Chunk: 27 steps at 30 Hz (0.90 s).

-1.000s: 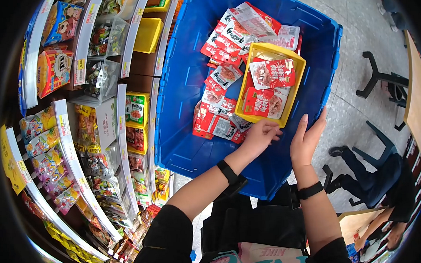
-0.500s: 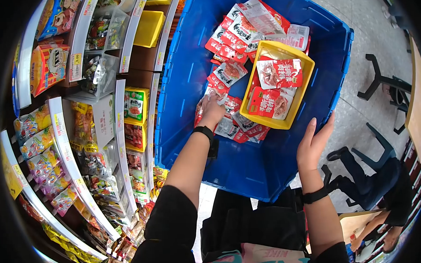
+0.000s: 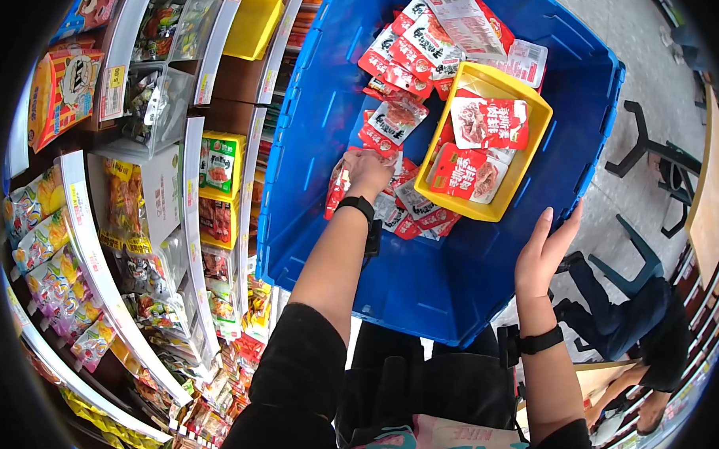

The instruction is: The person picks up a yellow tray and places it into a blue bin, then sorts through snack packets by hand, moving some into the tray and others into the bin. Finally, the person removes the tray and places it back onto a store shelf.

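Observation:
My left hand [image 3: 371,175] reaches into a large blue plastic bin [image 3: 409,290], its fingers curled around a red snack packet [image 3: 338,186] by the left wall. The grip is partly hidden. More red-and-white snack packets [image 3: 429,52] lie in an overlapping row along the bin floor. Beside that row, inside the bin, sits a yellow tray [image 3: 486,210] with several red meat-snack packets [image 3: 490,123] in it. My right hand [image 3: 541,254] is against the bin's right edge, thumb and fingers stretched out and apart, with no packet in it.
Curved shelves [image 3: 90,226] with bagged snacks, clear boxes and yellow trays run along the left. To the right are a chair [image 3: 634,254], a table edge [image 3: 707,196] and black chair legs [image 3: 650,147]. A seated person [image 3: 624,318] is at lower right.
The view has shifted slightly, so the bin appears a little further right and the shelves further left. My left hand has moved slightly among the packets. My right hand stays by the bin's edge.

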Available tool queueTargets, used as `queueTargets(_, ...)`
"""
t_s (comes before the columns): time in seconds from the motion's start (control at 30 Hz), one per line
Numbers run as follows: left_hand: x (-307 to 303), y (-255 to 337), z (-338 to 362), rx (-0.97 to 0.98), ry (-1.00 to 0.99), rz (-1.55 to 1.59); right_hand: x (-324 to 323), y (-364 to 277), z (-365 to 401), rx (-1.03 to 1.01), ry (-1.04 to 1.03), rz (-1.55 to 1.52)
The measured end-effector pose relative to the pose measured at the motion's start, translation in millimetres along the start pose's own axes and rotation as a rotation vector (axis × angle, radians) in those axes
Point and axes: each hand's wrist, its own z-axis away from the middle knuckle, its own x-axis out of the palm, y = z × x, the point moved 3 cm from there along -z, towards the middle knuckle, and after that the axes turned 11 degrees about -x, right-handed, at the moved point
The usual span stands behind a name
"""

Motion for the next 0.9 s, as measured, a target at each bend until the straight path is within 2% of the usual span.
queueTargets(0.1, -4.2, 5.7, 4.8, -0.104, 0.059, 0.034, 0.6, -0.1, -0.5, 0.001, -0.004, -0.011)
queueTargets(0.2, 9.3, -8.6, -14.3, -0.02, 0.004, 0.163, 0.1, 0.9, -0.6, -0.01, -0.006, -0.015)
queueTargets(0.23, 28.4, -20.3, -35.5, -0.021, -0.032, 0.294, 0.0, 0.7, -0.5, -0.017, -0.005, -0.017)
queueTargets(0.33, 44.2, -22.6, -45.8, -0.081, 0.055, 0.394, -0.5, 0.7, -0.8, -0.023, -0.009, -0.011)
queueTargets(0.37, 32.1, -13.2, -32.0, -0.081, 0.053, 0.396, -0.7, 1.2, -0.9, -0.024, -0.009, -0.009)
queueTargets(0.43, 19.0, -3.0, -9.7, -0.259, -0.209, 0.646, -0.3, 1.9, -0.9, -0.021, -0.006, -0.011)
queueTargets(0.47, 18.4, -4.2, -10.6, -0.259, -0.209, 0.646, -0.5, 1.2, -0.9, -0.021, -0.006, -0.01)
queueTargets(0.53, 16.8, 0.0, -6.5, -0.254, -0.42, 0.855, -0.9, -0.7, -1.2, -0.02, -0.008, -0.013)
queueTargets(0.63, 14.9, 1.8, -1.4, -0.363, -0.424, 0.928, -0.5, 0.7, -0.6, -0.046, 0.007, 0.021)
queueTargets(0.67, 13.0, -1.0, -0.6, -0.362, -0.42, 0.927, -0.5, 0.2, -0.5, -0.045, 0.007, 0.017)
queueTargets(0.73, 12.0, -6.3, 1.7, -0.215, -0.472, 0.654, -0.5, -0.3, -0.7, -0.035, 0.007, 0.008)
queueTargets(0.77, 14.3, -8.4, 7.0, -0.065, -0.347, 0.585, -0.4, 0.2, -0.6, -0.034, 0.008, 0.005)
queueTargets(0.9, 11.2, -16.3, 24.0, -0.077, -0.398, 0.439, -0.1, 2.9, -0.4, -0.05, 0.012, 0.033)
